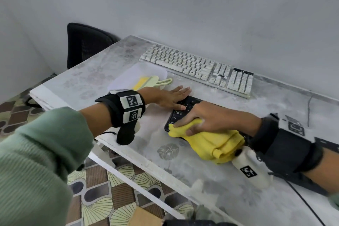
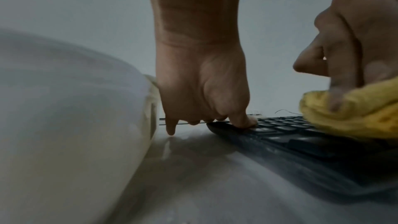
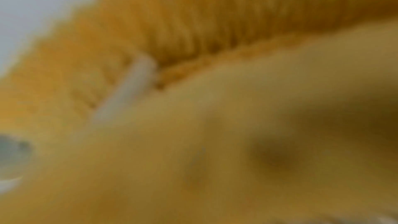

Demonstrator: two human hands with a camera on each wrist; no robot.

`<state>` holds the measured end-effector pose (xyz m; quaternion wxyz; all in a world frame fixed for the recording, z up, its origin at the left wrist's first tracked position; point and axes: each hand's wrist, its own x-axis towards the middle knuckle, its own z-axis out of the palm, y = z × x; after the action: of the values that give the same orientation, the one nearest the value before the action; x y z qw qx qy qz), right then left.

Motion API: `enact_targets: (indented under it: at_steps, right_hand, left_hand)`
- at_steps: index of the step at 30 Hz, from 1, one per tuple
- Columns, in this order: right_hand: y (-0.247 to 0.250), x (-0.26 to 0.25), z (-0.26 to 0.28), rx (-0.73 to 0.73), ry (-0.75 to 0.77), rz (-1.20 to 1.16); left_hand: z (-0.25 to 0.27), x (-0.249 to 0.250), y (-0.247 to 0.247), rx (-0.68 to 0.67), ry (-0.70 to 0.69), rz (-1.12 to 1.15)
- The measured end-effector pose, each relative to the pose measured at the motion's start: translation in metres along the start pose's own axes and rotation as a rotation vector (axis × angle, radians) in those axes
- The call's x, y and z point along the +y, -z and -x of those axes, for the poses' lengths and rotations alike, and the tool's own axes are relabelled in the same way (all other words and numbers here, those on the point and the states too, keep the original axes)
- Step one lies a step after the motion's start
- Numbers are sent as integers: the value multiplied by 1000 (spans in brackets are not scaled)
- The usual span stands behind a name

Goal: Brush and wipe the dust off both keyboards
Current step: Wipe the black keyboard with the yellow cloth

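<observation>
Your right hand (image 1: 205,115) grips the yellow cloth (image 1: 211,143) on the black keyboard (image 1: 185,108), near the desk's (image 1: 183,167) front edge. Your left hand (image 1: 172,97), fingers straight, presses its left end. Brush (image 1: 154,81) just behind; white keyboard (image 1: 198,68) along the back edge.

The support is a grey marbled table (image 1: 95,77) with a faint floral print, set against a pale wall. A white keyboard (image 1: 196,69) lies at 1 o'clock along the far edge. A black keyboard (image 1: 185,106) lies near the centre, partly under a yellow cloth (image 1: 216,143). At 11 o'clock a translucent sheet (image 1: 139,71) carries a yellow-bristled brush (image 1: 152,81). A thin cable (image 1: 309,108) lies at 3 o'clock.
</observation>
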<state>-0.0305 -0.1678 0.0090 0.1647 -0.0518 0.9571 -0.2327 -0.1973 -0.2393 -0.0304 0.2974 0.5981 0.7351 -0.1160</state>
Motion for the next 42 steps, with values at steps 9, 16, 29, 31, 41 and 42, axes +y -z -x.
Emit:
enact_targets:
  at_steps: [9,16,29,31,41,42]
  right_hand:
    - [-20,4,12,-116,72,278]
    - [-12,-4,-10,7,143,329]
    - [-3,49,80,-210,-80,-16]
    - [8,50,79,-158,-121,-98]
    - [-5,51,63,-102,-170,-71]
    - [3,51,68,-158,-181,-89]
  left_hand:
    - [0,-2,3,-29,-36,-6]
    - [-1,-6,2,-22,-43,-55]
    - [-3,-7,5,-47,-76,-77]
    - [-2,-9,6,-61,-87,-69]
    - [-1,-6,3,-88,41,-116]
    - [0,-7,2,-90,51,-107]
